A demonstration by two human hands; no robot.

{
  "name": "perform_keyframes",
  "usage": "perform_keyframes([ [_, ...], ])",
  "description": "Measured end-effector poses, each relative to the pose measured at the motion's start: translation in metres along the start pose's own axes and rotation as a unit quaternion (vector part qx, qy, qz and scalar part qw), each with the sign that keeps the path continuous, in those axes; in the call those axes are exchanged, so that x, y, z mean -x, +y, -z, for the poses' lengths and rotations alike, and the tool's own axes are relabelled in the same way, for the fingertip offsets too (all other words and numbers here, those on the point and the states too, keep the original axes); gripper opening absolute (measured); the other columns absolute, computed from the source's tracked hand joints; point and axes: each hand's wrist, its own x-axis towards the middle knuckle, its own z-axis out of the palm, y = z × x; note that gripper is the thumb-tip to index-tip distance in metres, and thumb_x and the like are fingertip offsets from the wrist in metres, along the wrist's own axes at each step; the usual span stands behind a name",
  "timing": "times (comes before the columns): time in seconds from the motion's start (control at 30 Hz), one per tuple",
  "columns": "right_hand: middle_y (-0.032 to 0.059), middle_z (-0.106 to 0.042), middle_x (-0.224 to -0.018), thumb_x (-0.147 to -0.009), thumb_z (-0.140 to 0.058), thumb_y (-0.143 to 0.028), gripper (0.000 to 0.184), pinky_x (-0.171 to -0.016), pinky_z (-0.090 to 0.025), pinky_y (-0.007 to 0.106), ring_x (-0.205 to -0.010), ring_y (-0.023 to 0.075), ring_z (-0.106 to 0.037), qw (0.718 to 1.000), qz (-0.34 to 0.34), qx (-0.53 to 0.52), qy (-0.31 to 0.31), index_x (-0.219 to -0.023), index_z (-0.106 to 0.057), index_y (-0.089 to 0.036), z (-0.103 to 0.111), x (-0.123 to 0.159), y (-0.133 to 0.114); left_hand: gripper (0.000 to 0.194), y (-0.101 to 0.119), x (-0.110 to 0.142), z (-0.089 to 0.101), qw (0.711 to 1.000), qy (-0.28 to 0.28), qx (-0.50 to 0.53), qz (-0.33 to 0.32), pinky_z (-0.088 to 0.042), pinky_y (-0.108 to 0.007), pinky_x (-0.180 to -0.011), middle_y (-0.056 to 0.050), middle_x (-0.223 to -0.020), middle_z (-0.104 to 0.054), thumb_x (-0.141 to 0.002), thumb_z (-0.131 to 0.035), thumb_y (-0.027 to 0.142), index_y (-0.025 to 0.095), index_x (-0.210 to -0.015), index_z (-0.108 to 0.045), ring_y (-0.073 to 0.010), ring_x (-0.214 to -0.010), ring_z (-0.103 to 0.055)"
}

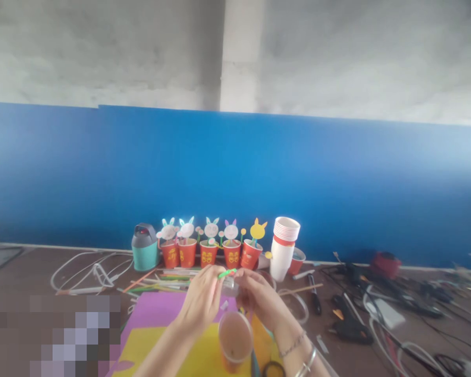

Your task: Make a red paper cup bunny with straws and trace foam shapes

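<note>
My left hand (203,296) pinches a short bright green piece (226,273), thin like a straw or strip, above the coloured paper. The fingers of my right hand (264,298) are pressed together at its reddish end; what exactly they grip is hidden. Just below both hands stands an open paper cup (236,339), touched by neither. Under the cup lie a yellow sheet (153,345) and a purple sheet (160,309). Beside the cup, near my right wrist, shows the black handle of scissors (273,369), partly cut off by the frame.
Red paper cups (208,255) with paper animal heads line the blue partition (227,173). A stack of white cups (284,251) and a teal container (145,248) stand there too. Thin sticks (176,277) lie behind my hands. A glue gun (349,324) and cables spread at right.
</note>
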Motion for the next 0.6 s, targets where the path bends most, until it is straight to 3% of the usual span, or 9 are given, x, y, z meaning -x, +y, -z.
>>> perform_keyframes([
  [0.37, -0.0060, -0.053, -0.058, -0.060, -0.079, -0.028, 0.026, -0.044, -0.036, 0.016, -0.047, 0.0049, -0.045, 0.998, 0.007, -0.058, 0.028, -0.064, -0.056, -0.017, -0.0044, 0.0013, 0.0005, 0.015, -0.0017, 0.0031, -0.0045, 1.000, 0.003, 0.000, 0.030, -0.051, -0.033, -0.073, -0.008, -0.087, -0.062, -0.095, -0.035, 0.017, 0.019, -0.099, -0.050, -0.0196, -0.082, -0.062],
  [0.6, -0.0091, -0.045, -0.045, -0.057, -0.068, -0.018, 0.012, -0.038, -0.024, 0.017, -0.037, 0.0032, -0.033, 0.997, 0.006, -0.046, 0.063, -0.061, -0.057, -0.018, -0.0056, -0.0010, 0.0020, 0.017, -0.0014, 0.0028, -0.0053, 0.999, 0.009, 0.006, 0.031, -0.051, -0.033, -0.073, -0.009, -0.088, -0.062, -0.095, -0.034, 0.018, 0.018, -0.101, -0.050, -0.0197, -0.081, -0.062],
])
